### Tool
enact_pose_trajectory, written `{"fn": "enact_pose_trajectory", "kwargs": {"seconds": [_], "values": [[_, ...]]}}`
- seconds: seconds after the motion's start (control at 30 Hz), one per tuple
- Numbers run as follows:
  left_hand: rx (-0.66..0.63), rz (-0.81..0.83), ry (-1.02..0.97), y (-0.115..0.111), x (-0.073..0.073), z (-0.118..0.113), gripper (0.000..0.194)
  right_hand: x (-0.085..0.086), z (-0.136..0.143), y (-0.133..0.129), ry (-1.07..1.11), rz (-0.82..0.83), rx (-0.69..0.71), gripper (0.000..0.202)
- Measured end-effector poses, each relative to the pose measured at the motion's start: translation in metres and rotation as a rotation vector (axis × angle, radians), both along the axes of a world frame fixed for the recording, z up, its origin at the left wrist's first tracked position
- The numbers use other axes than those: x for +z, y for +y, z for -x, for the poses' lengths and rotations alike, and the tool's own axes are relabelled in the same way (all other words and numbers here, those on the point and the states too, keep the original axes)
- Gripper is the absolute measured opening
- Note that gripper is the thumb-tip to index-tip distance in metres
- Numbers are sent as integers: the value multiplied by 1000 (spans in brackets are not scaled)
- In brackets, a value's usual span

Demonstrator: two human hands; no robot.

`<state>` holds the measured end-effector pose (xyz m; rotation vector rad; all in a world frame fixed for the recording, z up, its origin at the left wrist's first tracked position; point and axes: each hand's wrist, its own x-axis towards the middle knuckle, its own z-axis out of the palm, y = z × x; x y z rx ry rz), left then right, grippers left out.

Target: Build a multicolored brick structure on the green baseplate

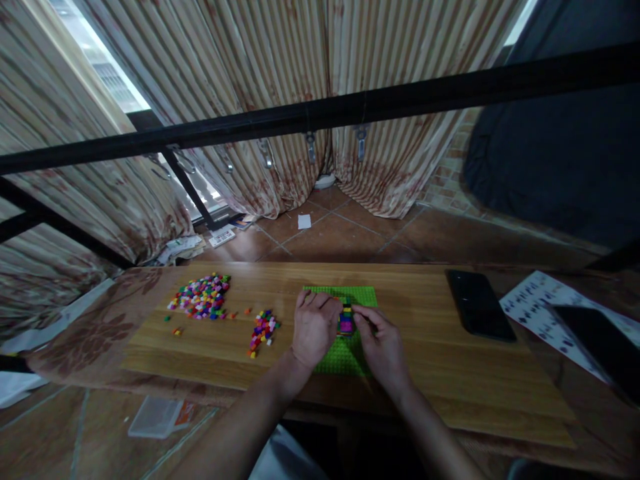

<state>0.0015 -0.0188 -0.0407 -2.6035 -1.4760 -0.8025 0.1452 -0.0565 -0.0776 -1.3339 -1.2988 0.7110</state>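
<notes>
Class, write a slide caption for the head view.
Left hand and right hand at colored bricks on a green baseplate, loose bricks heaped to the left.

the head camera looks from above the person's forearms, facing forward and down across the wooden board, near the left hand and right hand at lower centre, yet wide enough to reach the curtains and tiled floor beyond.

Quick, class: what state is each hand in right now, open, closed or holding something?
Left hand: curled beside the bricks; its grip cannot be told.
Right hand: partly curled at their other side; whether it holds one cannot be told.
</notes>
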Motion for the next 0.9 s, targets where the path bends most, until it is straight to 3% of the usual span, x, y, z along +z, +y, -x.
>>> {"fn": "enact_pose_trajectory", "kwargs": {"seconds": [0.4,0.9], "values": [[-63,-140,22,-4,-10,5,17,-6,5,-3,0,15,-20,31],[-149,-59,86,-4,-9,4,20,-6,7,-3,3,14,-20,33]]}}
